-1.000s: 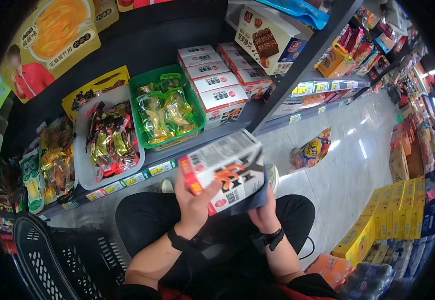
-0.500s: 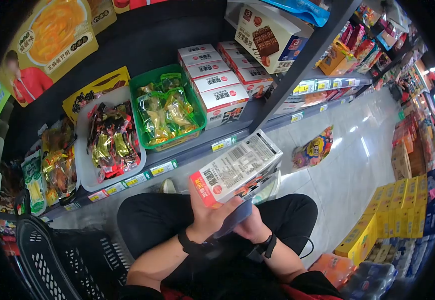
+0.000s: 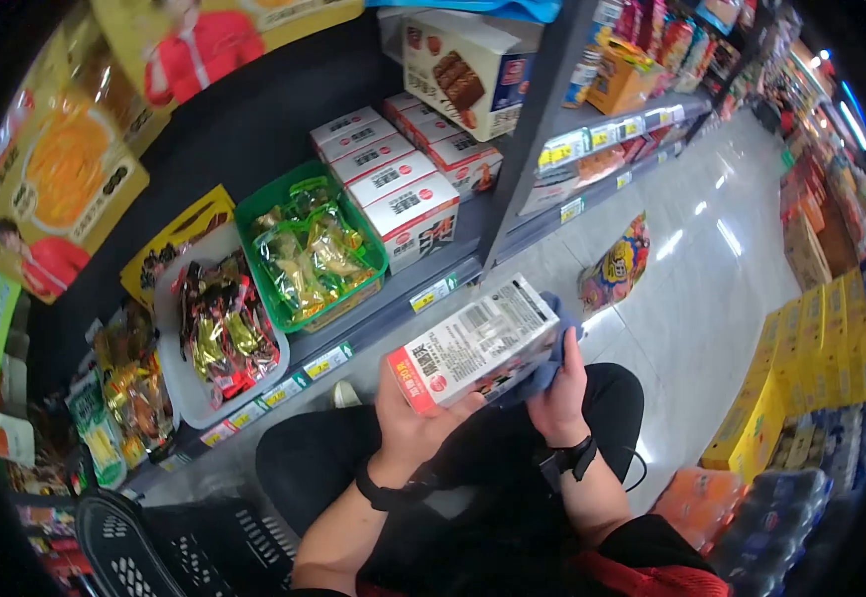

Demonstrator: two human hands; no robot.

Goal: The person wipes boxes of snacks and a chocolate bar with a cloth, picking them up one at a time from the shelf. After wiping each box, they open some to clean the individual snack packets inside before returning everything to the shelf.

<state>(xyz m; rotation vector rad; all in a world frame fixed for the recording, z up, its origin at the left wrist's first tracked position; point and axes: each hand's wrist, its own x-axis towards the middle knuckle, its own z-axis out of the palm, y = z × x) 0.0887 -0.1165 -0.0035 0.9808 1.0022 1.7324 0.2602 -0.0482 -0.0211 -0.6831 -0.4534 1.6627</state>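
Observation:
A white and red printed box (image 3: 478,338) is held tilted above my lap, its barcode side facing up. My left hand (image 3: 413,423) is wrapped round its near red end, thumb along the lower edge. At the far right end, my right hand (image 3: 564,398) holds a blue-grey cloth (image 3: 542,380) against the box, fingers partly hidden behind it. Similar white boxes (image 3: 408,204) stand in rows on the shelf ahead. Left of them is a green bin (image 3: 341,300) of wrapped snacks, then a whitish tub (image 3: 172,358) of dark and red packets.
A black shopping basket (image 3: 144,542) stands at lower left. A colourful snack bag (image 3: 616,267) is on the aisle floor. Yellow cartons (image 3: 801,348) and shrink-wrapped packs (image 3: 766,522) are stacked at right. A dark shelf post (image 3: 528,139) rises beside a chocolate cake box (image 3: 468,75).
My right hand has moved with the cloth from beneath the box's near end to its far right end. The left hand keeps its hold on the box. The view has shifted slightly.

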